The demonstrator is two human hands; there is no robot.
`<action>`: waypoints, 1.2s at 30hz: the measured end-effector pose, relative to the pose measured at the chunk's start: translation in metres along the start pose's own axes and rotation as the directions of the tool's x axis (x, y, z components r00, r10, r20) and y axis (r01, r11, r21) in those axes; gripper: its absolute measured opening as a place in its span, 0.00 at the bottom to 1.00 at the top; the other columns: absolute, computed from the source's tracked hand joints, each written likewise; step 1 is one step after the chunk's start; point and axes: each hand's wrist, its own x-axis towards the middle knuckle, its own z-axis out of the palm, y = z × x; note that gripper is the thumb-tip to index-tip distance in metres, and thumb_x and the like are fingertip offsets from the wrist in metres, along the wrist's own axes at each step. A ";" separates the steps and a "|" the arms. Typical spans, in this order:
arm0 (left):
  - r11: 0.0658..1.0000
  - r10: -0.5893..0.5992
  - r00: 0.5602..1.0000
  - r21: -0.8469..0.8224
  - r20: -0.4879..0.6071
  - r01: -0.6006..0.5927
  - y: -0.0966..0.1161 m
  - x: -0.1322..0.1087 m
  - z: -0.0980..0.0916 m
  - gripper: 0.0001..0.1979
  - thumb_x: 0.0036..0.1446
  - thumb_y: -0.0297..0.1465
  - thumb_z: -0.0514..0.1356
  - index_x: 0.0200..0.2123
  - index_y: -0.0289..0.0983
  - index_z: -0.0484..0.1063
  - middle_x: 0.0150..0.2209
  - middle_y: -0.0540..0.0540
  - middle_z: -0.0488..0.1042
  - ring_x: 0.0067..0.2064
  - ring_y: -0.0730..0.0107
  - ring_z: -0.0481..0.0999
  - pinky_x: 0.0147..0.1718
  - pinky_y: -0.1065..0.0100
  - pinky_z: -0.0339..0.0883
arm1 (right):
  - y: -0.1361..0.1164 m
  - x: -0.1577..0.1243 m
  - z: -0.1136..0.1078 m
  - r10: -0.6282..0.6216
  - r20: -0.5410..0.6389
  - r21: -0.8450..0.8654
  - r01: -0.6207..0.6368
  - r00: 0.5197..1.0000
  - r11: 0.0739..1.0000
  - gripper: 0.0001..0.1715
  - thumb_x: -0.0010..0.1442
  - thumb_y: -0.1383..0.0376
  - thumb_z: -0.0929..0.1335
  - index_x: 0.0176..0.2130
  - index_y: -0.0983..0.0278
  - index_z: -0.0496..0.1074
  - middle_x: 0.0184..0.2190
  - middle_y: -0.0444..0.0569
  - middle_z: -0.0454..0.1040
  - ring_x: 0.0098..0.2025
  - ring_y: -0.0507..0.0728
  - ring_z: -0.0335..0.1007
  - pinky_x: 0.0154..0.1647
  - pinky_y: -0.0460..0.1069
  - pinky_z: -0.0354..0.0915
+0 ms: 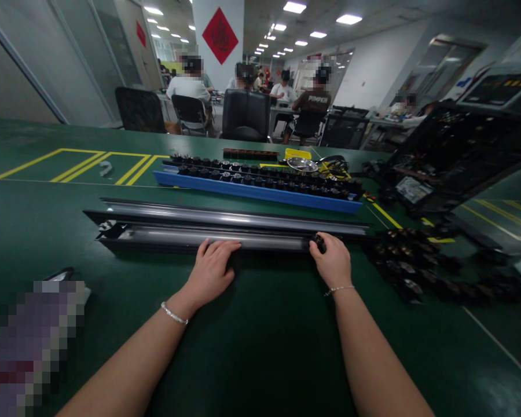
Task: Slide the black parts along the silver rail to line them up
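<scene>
Two long dark metal channels lie side by side across the green table. On the near edge of the closer channel (pixel 169 236) rests my left hand (pixel 213 267), its fingers stretched out over the rim. My right hand (pixel 333 260) is closed on a small round black part (pixel 318 242) at the right part of that channel. The underside of the part is hidden. A small light-coloured piece (pixel 108 226) sits at the channel's left end. Just behind lies the farther channel (pixel 226 216). To the right of my right hand is a pile of black parts (pixel 408 258).
Behind the channels stands a blue rail (pixel 260 194) with rows of black parts. Farther back are a metal dish (pixel 303 164) and a yellow tray (pixel 297 154). A black rack (pixel 455 150) stands at right. A pixelated object (pixel 35 341) lies front left. People sit beyond the table.
</scene>
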 end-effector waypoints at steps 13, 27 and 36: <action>1.000 -0.011 1.000 -0.002 0.015 0.011 0.002 0.001 -0.002 0.28 0.50 0.26 0.53 0.56 0.43 0.60 0.58 0.48 0.68 0.60 0.60 0.62 0.64 0.48 0.37 | -0.013 0.000 0.001 0.118 -0.037 -0.048 -0.119 0.992 0.992 0.17 0.55 0.56 0.64 0.39 0.63 0.74 0.42 0.54 0.75 0.48 0.63 0.66 0.53 0.60 0.55; 0.998 -0.008 1.000 -0.066 -0.009 0.008 0.007 0.000 -0.004 0.28 0.49 0.25 0.53 0.55 0.43 0.60 0.58 0.49 0.68 0.61 0.64 0.61 0.65 0.51 0.35 | -0.014 0.005 -0.002 0.265 -0.023 -0.085 -0.266 0.964 0.960 0.16 0.52 0.54 0.63 0.35 0.60 0.71 0.44 0.51 0.73 0.48 0.64 0.61 0.56 0.68 0.46; 0.998 -0.007 1.000 -0.064 0.004 0.007 0.007 0.001 -0.005 0.28 0.49 0.25 0.53 0.56 0.43 0.60 0.58 0.50 0.68 0.61 0.64 0.60 0.65 0.50 0.34 | -0.018 0.005 -0.005 0.280 -0.036 -0.092 -0.282 0.959 0.955 0.15 0.50 0.54 0.65 0.34 0.60 0.71 0.43 0.51 0.73 0.49 0.64 0.61 0.55 0.66 0.49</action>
